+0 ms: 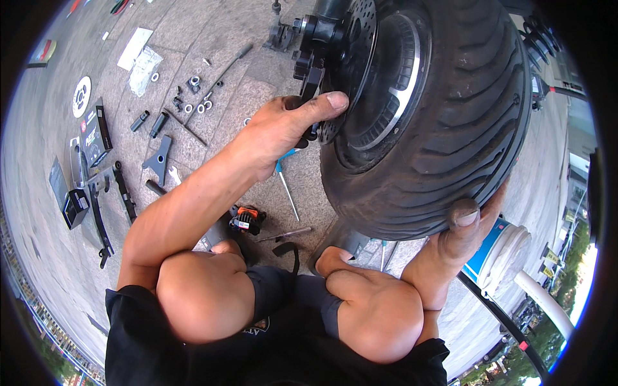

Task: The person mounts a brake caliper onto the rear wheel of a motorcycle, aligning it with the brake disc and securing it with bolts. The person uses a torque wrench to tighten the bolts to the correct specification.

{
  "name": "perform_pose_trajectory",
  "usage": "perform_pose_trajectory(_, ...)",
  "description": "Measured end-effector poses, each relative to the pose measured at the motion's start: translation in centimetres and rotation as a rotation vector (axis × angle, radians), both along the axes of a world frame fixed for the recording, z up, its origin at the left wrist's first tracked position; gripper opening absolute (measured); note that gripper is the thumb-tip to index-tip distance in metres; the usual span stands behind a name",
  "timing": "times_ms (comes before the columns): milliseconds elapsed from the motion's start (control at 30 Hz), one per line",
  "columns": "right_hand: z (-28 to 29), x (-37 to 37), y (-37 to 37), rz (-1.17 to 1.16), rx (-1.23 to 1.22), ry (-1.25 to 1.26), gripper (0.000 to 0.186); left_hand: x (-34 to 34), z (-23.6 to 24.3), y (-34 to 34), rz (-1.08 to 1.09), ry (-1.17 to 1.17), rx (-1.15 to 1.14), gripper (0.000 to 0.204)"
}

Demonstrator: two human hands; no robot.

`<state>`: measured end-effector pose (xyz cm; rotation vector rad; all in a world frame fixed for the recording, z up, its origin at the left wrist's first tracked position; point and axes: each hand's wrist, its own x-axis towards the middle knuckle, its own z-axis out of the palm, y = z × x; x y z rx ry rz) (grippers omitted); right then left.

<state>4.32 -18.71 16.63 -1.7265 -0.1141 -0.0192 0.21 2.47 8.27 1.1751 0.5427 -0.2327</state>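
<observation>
A large black tyre [460,128] on a dark hub wheel [380,71] fills the upper middle and right. A drilled brake disc [354,45] sits on the wheel's left side, beside a black fork with fittings [315,42]. My left hand [286,125] is closed around a black part [312,83] beside the disc, thumb up near the disc's edge, most fingers hidden behind it. My right hand [450,244] holds the tyre's lower right, thumb against the tread and fingers out of sight behind it. A blue-handled screwdriver [286,186] lies below my left hand.
Loose washers [190,108], sleeves [159,122], a black plate [158,161], a spanner [175,174] and boxed parts [96,132] lie on the paving at left. An orange-and-black tool [248,219] is between my feet. A white bucket [508,257] stands at right beside black and white tubes [547,302].
</observation>
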Motion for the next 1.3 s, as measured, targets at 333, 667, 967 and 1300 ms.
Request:
perform_pose_trajectory(333, -0.2, 0.4, -0.4, 0.017, -0.032, -0.073, 0.124, 0.2, 0.9, -0.4, 0.016, -0.037, -0.012, 0.072)
perform_pose_trajectory(667, -0.2, 0.7, -0.6, 0.034, -0.107, -0.101, 0.122, 0.2, 1.0, -0.3, 0.005, -0.023, -0.086, 0.075)
perform_pose_trajectory(967, 2.3, 2.5, -0.3, 0.149, -0.315, -0.14, 0.119, 0.3, 0.2, 0.2, -0.061, -0.037, -0.152, 0.071)
perform_pose_trajectory(1300, 5.1, 3.3, 2.6, 0.128, -0.259, 0.077, 0.108, 1.8, 1.9, 2.8, -0.279, 0.115, -0.121, 0.094)
